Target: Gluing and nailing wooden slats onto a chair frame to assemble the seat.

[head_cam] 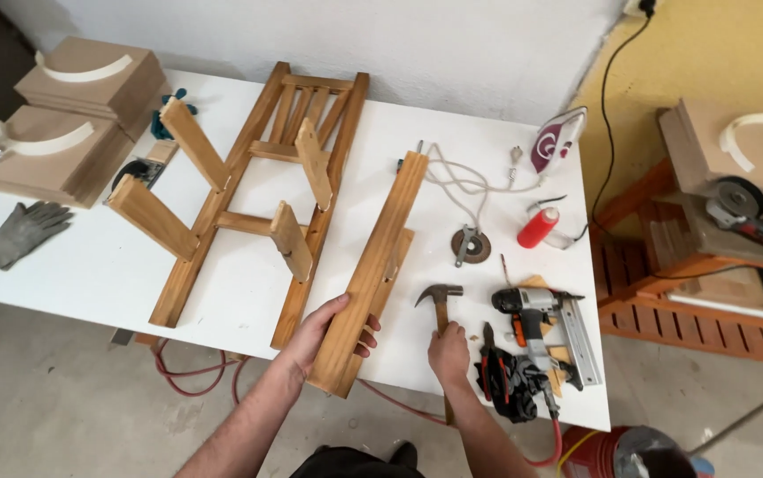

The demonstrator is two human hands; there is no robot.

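You are gripping the near end of a long wooden rail assembly (372, 274) with your left hand (324, 329); the fingers are wrapping around its lower edge, thumb on top. The rail is lying diagonally on the white counter (71, 265), running from 6 o'clock, where its end overhangs the near edge, toward 12 o'clock. A second, shorter board appears to be fixed along its right side.

Your right hand (449, 352) is clenching the handle of a claw hammer (440, 301), whose head is pointing toward 12 o'clock and resting just beside the rail at its 3 o'clock.

Handling judgement: the rail looks like solid, stiff timber of moderate weight, with a smooth finish that may slip under a loose hold. Grip it across its width near the end, as you are doing, and keep its length supported on the counter. The hammer is head-heavy; hold it low on the handle for control.

At 9 o'clock of the rail, a partly built wooden chair frame (257, 195) is lying flat. At 3 o'clock of the hammer, a pneumatic nail gun (536, 323) is sitting with its red hose. Toward 1 o'clock are a red can (537, 227), a clothes iron (557, 142) and a round disc (471, 245). A grey work glove (23, 232) is lying at the far 9 o'clock edge.
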